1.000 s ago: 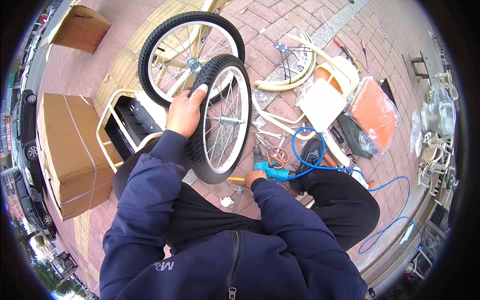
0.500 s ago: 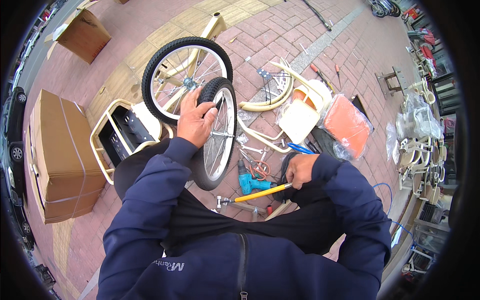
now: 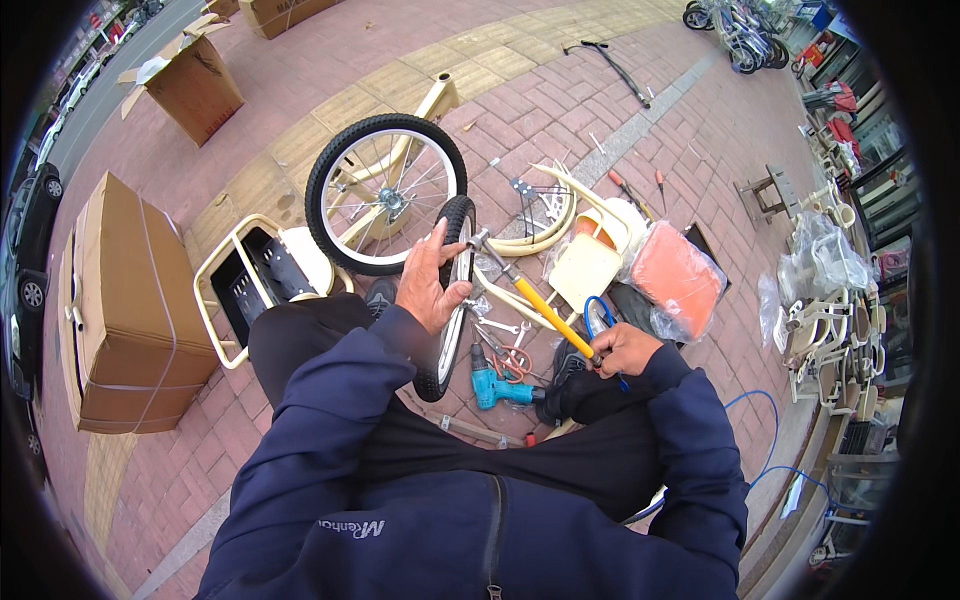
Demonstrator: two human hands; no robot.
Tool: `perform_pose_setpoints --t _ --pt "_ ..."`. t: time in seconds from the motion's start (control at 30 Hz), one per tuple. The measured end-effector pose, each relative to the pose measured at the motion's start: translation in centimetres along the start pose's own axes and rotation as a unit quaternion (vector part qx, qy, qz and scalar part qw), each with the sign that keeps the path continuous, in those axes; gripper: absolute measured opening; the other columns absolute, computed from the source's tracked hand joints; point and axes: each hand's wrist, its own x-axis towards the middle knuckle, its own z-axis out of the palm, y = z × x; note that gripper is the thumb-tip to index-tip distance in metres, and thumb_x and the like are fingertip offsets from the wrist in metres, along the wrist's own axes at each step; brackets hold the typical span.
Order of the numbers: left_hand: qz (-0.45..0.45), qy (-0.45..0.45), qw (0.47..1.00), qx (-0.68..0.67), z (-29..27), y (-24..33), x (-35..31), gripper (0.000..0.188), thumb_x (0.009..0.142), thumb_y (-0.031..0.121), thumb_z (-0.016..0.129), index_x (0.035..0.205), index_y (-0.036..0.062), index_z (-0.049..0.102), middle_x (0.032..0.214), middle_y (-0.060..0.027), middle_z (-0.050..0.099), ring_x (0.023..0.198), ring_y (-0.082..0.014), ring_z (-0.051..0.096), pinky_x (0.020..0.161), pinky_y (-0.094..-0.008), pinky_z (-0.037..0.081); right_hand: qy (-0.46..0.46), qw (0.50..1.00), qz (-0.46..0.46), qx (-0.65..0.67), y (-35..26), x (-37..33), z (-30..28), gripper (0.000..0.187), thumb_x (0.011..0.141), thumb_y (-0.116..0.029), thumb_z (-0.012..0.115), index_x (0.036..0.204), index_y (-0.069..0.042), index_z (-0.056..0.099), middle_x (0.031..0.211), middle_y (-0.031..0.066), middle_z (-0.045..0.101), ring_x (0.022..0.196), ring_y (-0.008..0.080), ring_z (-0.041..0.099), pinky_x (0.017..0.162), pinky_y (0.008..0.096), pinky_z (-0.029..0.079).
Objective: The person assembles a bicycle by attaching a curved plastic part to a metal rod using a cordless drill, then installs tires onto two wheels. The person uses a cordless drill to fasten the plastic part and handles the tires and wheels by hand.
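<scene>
A small bicycle wheel [image 3: 460, 335] with black tyre and white rim stands nearly edge-on between my knees. My left hand [image 3: 430, 280] lies against its left side with fingers spread, index finger and thumb reaching the rim. My right hand [image 3: 622, 350] is closed round the rear end of a yellow-handled tyre inflator [image 3: 545, 305]. The inflator's metal head [image 3: 480, 240] is up at the wheel's right side, by the left index finger; whether it sits on the valve cannot be made out. A blue hose [image 3: 597, 310] loops beside the right hand.
A cream bicycle frame with another wheel [image 3: 392, 203] lies ahead. A teal drill [image 3: 490, 385], scissors [image 3: 515, 365] and wrenches lie by my feet. Cream mudguards [image 3: 535, 243] and an orange wrapped pad [image 3: 677, 280] are to the right; a rack [image 3: 205, 270] and cardboard box [image 3: 140, 320] are left.
The inflator has swung up from low between my knees to the wheel. The wheel has turned more edge-on, and my left hand has shifted from its tyre top to its side, fingers spreading.
</scene>
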Motion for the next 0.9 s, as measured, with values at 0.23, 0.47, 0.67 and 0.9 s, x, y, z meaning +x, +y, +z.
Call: perform_pose_setpoints --t 0.23,0.47,0.67,0.9 --pt "-0.017 -0.058 0.998 0.031 -0.7 0.0 -0.1 0.037 0.087 0.039 0.067 0.111 0.0106 0.067 0.123 -0.0227 0.058 0.124 -0.038 0.047 0.11 -0.0484 0.028 -0.102 0.991 0.045 -0.076 0.1 3.1 2.8 0.014 0.074 -0.007 0.065 0.083 0.004 0.068 0.064 0.0014 0.059 0.061 0.0075 0.054 0.06 0.0241 0.043" --pt "-0.019 -0.135 0.99 0.038 -0.7 -0.4 -0.9 0.039 0.087 0.038 0.068 0.114 0.01 0.065 0.132 -0.0262 0.05 0.132 -0.0415 0.04 0.113 -0.0495 0.024 -0.046 0.984 -0.094 0.147 -4.3 11.3 8.5 0.044 0.094 -0.044 0.061 0.08 -0.003 0.059 0.062 0.0022 0.056 0.055 0.0096 0.054 0.051 0.026 0.044" --pt "-0.097 -0.034 0.982 0.157 -3.2 -1.5 -2.1 0.088 0.086 0.051 0.067 0.144 -0.0035 0.031 0.145 -0.0279 0.038 0.136 -0.0401 0.037 0.111 -0.0437 0.029 0.056 0.959 -0.193 0.199 -4.5 16.6 11.2 0.04 0.099 -0.039 0.054 0.082 -0.003 0.049 0.064 0.0036 0.049 0.059 0.015 0.056 0.055 0.0321 0.044" --pt "-0.354 -0.136 0.892 0.246 -7.6 -2.0 -0.2 0.038 0.072 0.029 0.077 0.093 -0.0006 0.069 0.085 -0.0215 0.07 0.086 -0.0385 0.067 0.08 -0.0433 0.052 0.181 0.964 -0.191 -0.043 -3.9 20.7 14.7 0.037 0.1 -0.034 0.048 0.095 0.001 0.06 0.078 0.0192 0.06 0.074 0.0349 0.06 0.067 0.0434 0.046"
